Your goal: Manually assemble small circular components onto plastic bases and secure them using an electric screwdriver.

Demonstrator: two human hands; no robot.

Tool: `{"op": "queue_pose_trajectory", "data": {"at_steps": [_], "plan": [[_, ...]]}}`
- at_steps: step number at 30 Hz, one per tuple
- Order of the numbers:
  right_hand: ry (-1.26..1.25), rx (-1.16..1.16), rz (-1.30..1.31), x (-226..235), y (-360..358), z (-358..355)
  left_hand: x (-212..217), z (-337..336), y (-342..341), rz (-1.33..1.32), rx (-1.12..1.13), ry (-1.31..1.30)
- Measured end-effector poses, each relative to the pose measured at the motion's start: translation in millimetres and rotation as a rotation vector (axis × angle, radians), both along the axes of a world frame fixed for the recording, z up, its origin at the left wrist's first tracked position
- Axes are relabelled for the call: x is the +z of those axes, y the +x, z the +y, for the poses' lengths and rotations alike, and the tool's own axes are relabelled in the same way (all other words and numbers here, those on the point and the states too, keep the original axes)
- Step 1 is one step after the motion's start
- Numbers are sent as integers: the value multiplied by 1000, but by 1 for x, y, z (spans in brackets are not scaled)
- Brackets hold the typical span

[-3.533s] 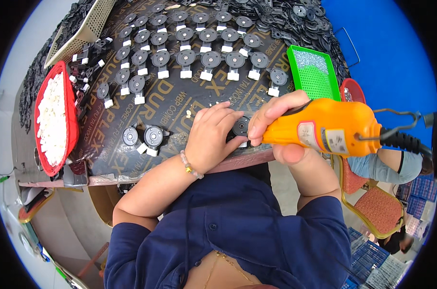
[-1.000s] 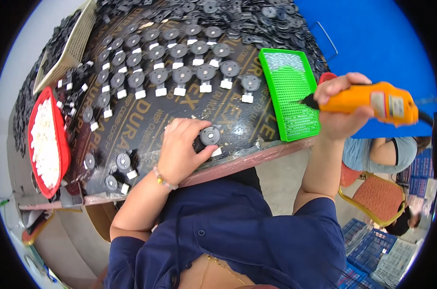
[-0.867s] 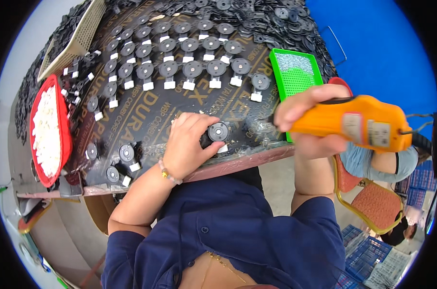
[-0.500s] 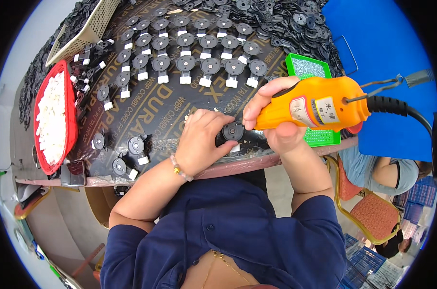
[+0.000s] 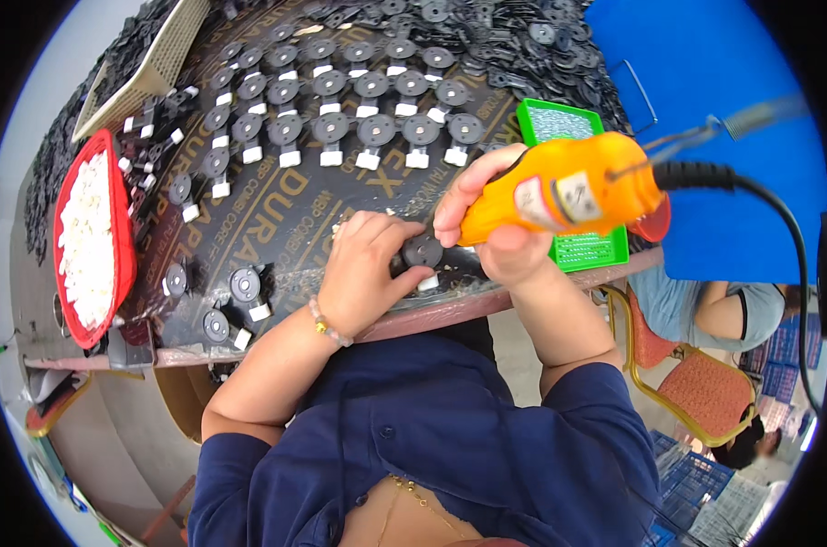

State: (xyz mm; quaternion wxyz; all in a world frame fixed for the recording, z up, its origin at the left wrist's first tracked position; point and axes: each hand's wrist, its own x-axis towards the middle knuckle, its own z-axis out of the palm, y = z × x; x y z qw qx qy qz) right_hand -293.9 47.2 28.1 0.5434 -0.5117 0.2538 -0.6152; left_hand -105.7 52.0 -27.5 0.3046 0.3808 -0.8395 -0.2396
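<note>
My left hand (image 5: 366, 260) rests on the table, thumb and forefinger closed around a black disc-shaped plastic part (image 5: 423, 252) with a white tab (image 5: 428, 283) facing me. My right hand (image 5: 509, 255) grips an orange corded electric screwdriver (image 5: 541, 191), fingers above and thumb below. Its front end points at the held part; the bit is hidden by my fingers, so contact cannot be told. Beyond my hands stand rows of similar black disc parts (image 5: 377, 130) with white tabs. Several more such parts (image 5: 246, 284) lie left of my left forearm.
A red basket (image 5: 126, 246) of small white pieces sits left, a cream perforated basket (image 5: 163, 64) behind it. Right are a green tray (image 5: 594, 251) with small metal pieces, a red bowl (image 5: 655, 221) and a blue surface (image 5: 705, 118). Loose black parts (image 5: 532, 55) pile up behind. A spring (image 5: 760, 117) holds the screwdriver.
The whole view has shifted slightly, moving the scene left and down. The screwdriver's rear end has swung a little left and up and is blurred. My left hand keeps its hold on the part.
</note>
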Motion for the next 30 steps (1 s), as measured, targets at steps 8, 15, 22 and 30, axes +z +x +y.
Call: {"op": "queue_pose_trajectory", "data": {"at_steps": [8,15,22,30], "plan": [[-306,-852,392,17,-145,4,2,8,-4,-20,27,-17],[-252,-982,364,-13,-203,-5,3,7,-10,-49,17,-22],[-247,-1020,343,-21,-208,-7,1,8,-11,-61,23,-30],[-316,-997,304,-6,-198,0,0,10,-8,-54,37,-30]]}}
